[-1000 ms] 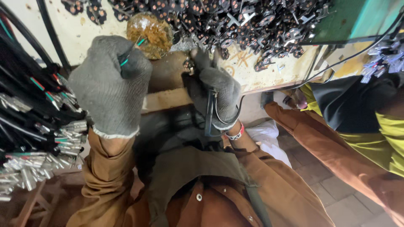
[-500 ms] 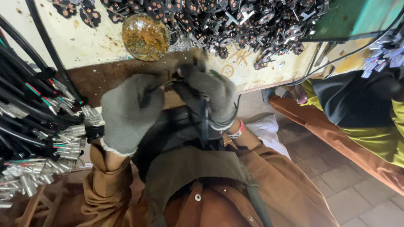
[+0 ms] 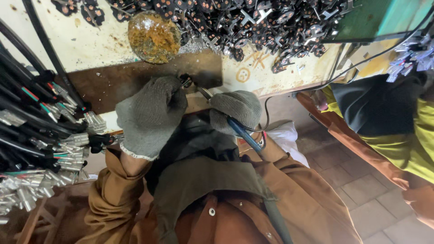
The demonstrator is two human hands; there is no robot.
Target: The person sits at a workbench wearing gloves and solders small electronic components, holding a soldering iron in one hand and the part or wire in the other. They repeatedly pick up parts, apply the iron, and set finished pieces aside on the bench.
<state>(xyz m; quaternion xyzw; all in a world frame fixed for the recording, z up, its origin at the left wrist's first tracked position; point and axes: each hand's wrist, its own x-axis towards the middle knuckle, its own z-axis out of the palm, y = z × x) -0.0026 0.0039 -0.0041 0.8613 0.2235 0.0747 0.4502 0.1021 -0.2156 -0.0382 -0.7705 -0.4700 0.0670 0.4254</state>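
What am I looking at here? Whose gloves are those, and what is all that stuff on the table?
This picture comes from a camera worn on a person's head, looking down, so you see their own two hands and brown jacket. Both hands wear grey knitted gloves. The left hand pinches a small dark metal part at the bench edge. The right hand holds a thin tool with a blue handle, its tip pointing at that part. On the worn pale bench lie a heap of small black parts, a rusty round lump and a dark plate. On the left hangs a bundle of black cables with silver metal ends. On the right sits another person in yellow and black.
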